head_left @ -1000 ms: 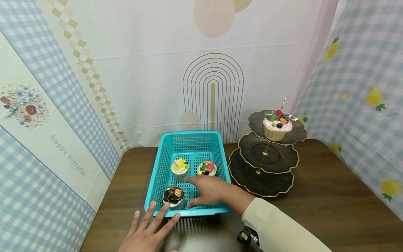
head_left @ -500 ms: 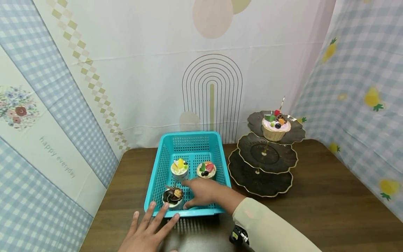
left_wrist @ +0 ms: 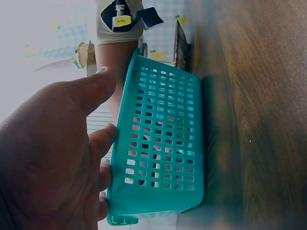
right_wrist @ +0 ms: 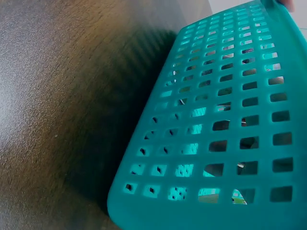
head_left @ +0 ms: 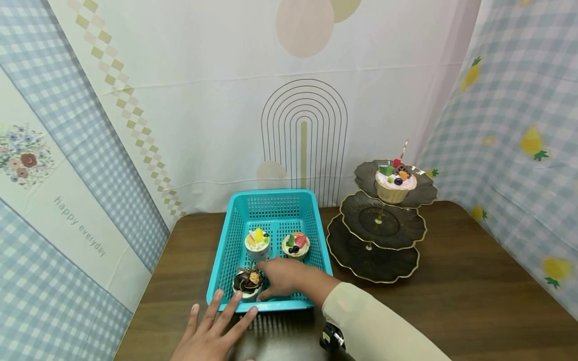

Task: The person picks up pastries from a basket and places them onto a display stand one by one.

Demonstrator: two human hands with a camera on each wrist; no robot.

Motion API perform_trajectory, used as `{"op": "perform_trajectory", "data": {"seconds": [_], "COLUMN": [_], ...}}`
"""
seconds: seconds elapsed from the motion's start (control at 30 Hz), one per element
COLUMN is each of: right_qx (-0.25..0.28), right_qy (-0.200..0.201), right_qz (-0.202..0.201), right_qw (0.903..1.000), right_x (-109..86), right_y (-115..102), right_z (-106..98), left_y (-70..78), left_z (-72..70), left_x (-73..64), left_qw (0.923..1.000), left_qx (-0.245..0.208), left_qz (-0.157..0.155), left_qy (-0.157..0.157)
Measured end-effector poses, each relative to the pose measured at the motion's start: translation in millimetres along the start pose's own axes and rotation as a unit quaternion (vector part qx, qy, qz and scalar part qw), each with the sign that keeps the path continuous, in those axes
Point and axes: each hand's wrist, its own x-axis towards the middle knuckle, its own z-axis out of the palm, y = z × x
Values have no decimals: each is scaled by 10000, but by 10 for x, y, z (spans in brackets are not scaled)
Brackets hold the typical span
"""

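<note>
A turquoise plastic basket stands on the table with three cupcakes inside. One, nearest me, has dark chocolate topping. Behind it is a cupcake with yellow fruit, and to the right a cupcake with strawberry and dark berries. My right hand reaches into the basket, thumb and forefinger spread at the right side of the chocolate cupcake; its other fingers are hidden. My left hand has its fingers spread, fingertips at the basket's near rim, also seen in the left wrist view beside the basket wall.
Right of the basket rises a three-tier dark stand with gold scalloped edges. On its top tier sits a cupcake with pink cream and fruit. Patterned cloths hang behind and on both sides of the wooden table.
My right hand has moved left and slightly nearer, from between the cupcakes to the chocolate cupcake's side. The strawberry cupcake shows more fully. The left hand stays at the rim.
</note>
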Motion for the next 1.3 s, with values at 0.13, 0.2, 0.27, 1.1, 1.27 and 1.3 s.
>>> {"op": "perform_trajectory", "data": {"seconds": [0.13, 0.2, 0.27, 1.1, 1.27, 1.3], "right_qx": [183, 242, 319, 1366, 1530, 1561], "right_qy": [-13, 22, 60, 474, 625, 659], "right_qz": [-39, -84, -132, -401, -434, -439], "right_qw": [9998, 9997, 9994, 9887, 9853, 9846], "right_x": [31, 49, 65, -57, -128, -141], "right_y": [10, 14, 13, 49, 105, 118], "right_z": [30, 48, 62, -37, -69, -75], "left_y": [-3, -4, -7, 35, 43, 44], "left_z": [1, -1, -2, -5, -11, -12], "left_x": [0, 0, 0, 1, -2, -2], "left_qw": [10000, 10000, 10000, 9999, 9999, 9999], "left_qx": [-8, -15, -37, -43, -10, 6], "left_qz": [21, 33, 46, -154, -164, -164], "left_qy": [5, 28, 50, -18, 10, -3]}}
